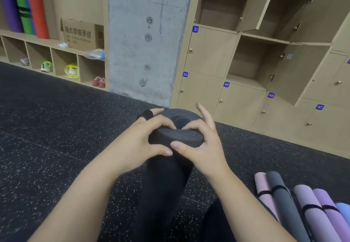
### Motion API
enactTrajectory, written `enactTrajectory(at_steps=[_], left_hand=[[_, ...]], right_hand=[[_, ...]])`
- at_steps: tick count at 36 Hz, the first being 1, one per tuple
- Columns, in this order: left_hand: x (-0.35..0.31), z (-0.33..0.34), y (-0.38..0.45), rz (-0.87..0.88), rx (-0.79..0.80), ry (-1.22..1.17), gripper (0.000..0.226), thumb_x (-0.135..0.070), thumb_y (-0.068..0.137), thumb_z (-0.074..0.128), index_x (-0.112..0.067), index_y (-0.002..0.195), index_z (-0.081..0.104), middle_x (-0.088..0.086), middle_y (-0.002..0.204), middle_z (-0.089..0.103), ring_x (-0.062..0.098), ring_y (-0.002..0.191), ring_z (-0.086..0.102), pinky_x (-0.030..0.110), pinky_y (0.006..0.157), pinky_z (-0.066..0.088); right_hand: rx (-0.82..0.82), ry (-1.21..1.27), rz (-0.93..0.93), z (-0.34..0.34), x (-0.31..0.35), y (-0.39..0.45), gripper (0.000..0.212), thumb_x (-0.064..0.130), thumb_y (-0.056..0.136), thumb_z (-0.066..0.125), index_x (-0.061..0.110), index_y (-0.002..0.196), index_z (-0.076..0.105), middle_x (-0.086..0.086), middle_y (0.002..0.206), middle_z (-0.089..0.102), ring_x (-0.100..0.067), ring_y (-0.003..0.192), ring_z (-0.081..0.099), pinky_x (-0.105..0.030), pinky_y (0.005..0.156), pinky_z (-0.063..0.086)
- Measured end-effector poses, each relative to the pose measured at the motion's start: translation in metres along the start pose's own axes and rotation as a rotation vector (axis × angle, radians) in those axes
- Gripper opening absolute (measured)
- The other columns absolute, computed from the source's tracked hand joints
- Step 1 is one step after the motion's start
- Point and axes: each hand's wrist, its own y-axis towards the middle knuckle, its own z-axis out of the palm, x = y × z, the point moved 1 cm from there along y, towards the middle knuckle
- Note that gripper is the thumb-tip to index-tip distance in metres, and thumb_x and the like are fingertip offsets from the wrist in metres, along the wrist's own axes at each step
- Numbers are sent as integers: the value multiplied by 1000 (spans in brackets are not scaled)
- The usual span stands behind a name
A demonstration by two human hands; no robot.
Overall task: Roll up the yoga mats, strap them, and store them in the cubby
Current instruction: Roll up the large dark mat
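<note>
We note a dark speckled rubber floor running across the room to a bare concrete pillar at centre. To the right of the pillar stands a bank of light wooden lockers bearing blue number tags 31, 50, 49, 48 and 47; several upper doors hang open. To the left, low shoe cubbies hold pairs of shoes, and the shelf above carries a cardboard box with printed characters, alongside upright rolled mats in purple, green and red. In the foreground we observe a rolled black yoga mat standing on end on the floor, directly in front of the person. Both hands are clamped on its upper end: the left hand curls its fingers over the rim with the thumb against the side, and the right hand does likewise, with its outer fingers raised clear. A black strap loops over one left finger at the far rim. At lower right, strapped rolled mats in pink, grey, lilac and blue lie side by side on the floor.
</note>
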Motion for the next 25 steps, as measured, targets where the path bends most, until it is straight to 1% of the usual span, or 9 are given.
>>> enactTrajectory(at_steps=[2, 5, 7, 9, 13, 16, 20, 22, 25], left_hand=[[0, 0, 0, 6, -11, -8, 54, -17, 67, 85, -51, 99, 57, -22, 138, 39, -16, 136, 16, 23, 110, 23], [0, -1, 0, 5, -27, -2, 54, -16, 65, 86, -48, 99, 58, -33, 133, 35, -19, 132, 19, 13, 105, 23], [1, -2, 0, 6, -30, 2, 54, -16, 65, 86, -47, 99, 59, -33, 133, 34, -19, 131, 21, 11, 102, 23], [2, -3, 1, -5, -29, -1, 52, -16, 66, 86, -47, 98, 59, -31, 136, 33, -17, 131, 23, 13, 103, 25], [6, -3, 1, -29, -37, -24, 52, -24, 66, 86, -53, 100, 59, -23, 140, 35, -11, 135, 24, 23, 108, 25], [5, -1, 1, -56, -38, -103, 57, -28, 70, 82, -57, 111, 55, -33, 138, 32, -13, 135, 23, 26, 110, 27], [0, 1, 3, -124, -4, -271, 79, 10, 85, 51, -43, 140, 32, -32, 141, 37, -13, 125, 40, 21, 106, 38], [1, -2, 4, -172, -47, -254, 84, 19, 84, 40, -46, 137, 33, -22, 145, 39, -7, 130, 38, 28, 112, 34], [1, -9, 2, -145, -147, -41, 76, 14, 87, 39, -54, 121, 44, -30, 124, 55, -4, 115, 54, 33, 104, 44]], right_hand=[[32, -2, 7, -2, 0, 3, 37, 56, 52, 76, 35, 79, 62, 11, 157, 23, 11, 141, 17, -15, 106, 27], [89, 32, 10, -3, 1, 6, 36, 55, 51, 77, 33, 77, 62, 7, 157, 23, 20, 136, 18, -2, 98, 26], [122, 53, 20, -4, 1, 9, 37, 54, 51, 77, 35, 78, 63, 9, 156, 22, 18, 137, 17, -3, 98, 27], [159, 58, 37, -5, 1, 12, 37, 55, 50, 77, 40, 81, 64, 15, 155, 20, 16, 138, 18, -5, 99, 28], [155, 51, 78, -4, 0, 16, 38, 55, 48, 77, 44, 81, 64, 18, 151, 25, 15, 136, 24, 5, 90, 26], [81, 29, 101, -1, -5, 15, 39, 57, 48, 75, 38, 79, 62, 19, 142, 33, 15, 132, 28, 6, 88, 25], [12, 15, 118, -2, -10, 15, 37, 54, 51, 75, 36, 78, 57, 11, 137, 38, 21, 127, 27, 7, 89, 22], [8, 12, 141, -2, -11, 16, 36, 47, 53, 79, 35, 79, 57, 10, 137, 38, 20, 128, 26, 7, 88, 21], [3, 12, 136, -1, -10, 15, 38, 51, 52, 77, 37, 81, 56, 11, 136, 38, 16, 130, 26, 7, 90, 21]])
